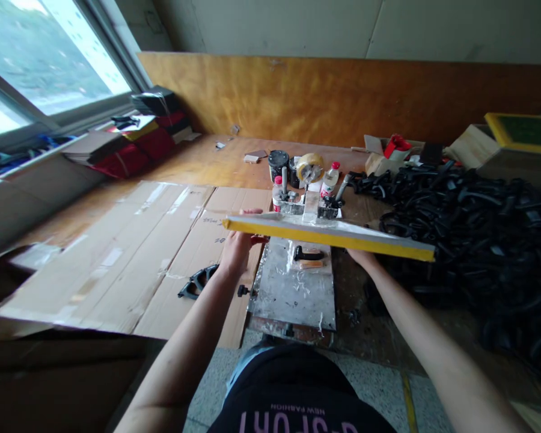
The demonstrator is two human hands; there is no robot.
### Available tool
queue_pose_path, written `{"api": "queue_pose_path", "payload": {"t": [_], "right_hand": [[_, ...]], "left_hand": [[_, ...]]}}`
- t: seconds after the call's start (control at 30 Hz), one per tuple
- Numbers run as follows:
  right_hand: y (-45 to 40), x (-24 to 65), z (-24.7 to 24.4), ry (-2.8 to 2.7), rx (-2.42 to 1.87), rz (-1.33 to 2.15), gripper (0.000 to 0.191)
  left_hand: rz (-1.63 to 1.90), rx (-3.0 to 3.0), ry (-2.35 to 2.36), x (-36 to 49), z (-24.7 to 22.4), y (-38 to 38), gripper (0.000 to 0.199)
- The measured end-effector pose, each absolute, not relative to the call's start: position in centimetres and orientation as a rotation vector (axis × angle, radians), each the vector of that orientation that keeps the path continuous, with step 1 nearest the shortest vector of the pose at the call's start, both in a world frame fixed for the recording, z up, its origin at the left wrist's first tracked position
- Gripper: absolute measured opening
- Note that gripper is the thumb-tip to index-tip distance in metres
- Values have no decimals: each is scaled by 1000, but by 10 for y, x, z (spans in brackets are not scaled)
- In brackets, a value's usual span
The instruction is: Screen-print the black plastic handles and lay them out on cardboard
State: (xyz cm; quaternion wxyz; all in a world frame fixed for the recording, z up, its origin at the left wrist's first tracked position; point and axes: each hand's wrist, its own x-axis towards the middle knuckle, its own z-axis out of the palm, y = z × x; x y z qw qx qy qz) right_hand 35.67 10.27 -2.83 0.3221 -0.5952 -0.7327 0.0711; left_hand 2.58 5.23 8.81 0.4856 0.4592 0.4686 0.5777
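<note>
A screen-printing frame, seen almost edge-on with yellow tape along its near side, is tilted up from the clamp assembly behind it. My left hand grips its left part, with fingers showing above and below the edge. My right hand reaches under the right part of the frame; its fingers are mostly hidden there. Below the frame lies a scuffed metal base plate. On it a small black curved handle-like part rests in a taped-down holder beside an orange-brown strip.
Flattened cardboard covers the left, with a black openwork part on it. A large heap of black parts fills the right. Behind the clamps stand a tape roll, black jars and red-capped bottles.
</note>
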Motion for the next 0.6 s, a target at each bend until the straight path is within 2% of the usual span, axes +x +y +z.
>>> {"api": "queue_pose_path", "payload": {"t": [0.07, 0.13, 0.2, 0.27, 0.33, 0.4, 0.5, 0.6], "right_hand": [[87, 337, -49, -2070, -1462, 238, 17], [78, 320, -60, -2221, -1371, 280, 30], [74, 309, -61, -2292, -1331, 322, 25], [70, 298, -52, -2262, -1308, 379, 15], [60, 279, -40, -2249, -1206, 420, 13], [42, 251, -31, -2299, -1045, 409, 16], [10, 198, -30, -2449, -769, 391, 21], [-5, 144, -40, -2525, -633, 470, 23]], "left_hand": [[1432, 1053, 1100, 35, 94, 59, 53], [1494, 991, 1108, 42, 89, 56, 55], [1507, 914, 1179, 49, 73, 40, 56], [1335, 837, 1257, 57, 47, 14, 60], [1061, 745, 1266, 65, 18, -16, 66], [979, 622, 1244, 70, -8, -42, 70], [1123, 457, 1316, 57, -36, -66, 67], [1215, 391, 1499, 6, -56, -82, 64]]}}
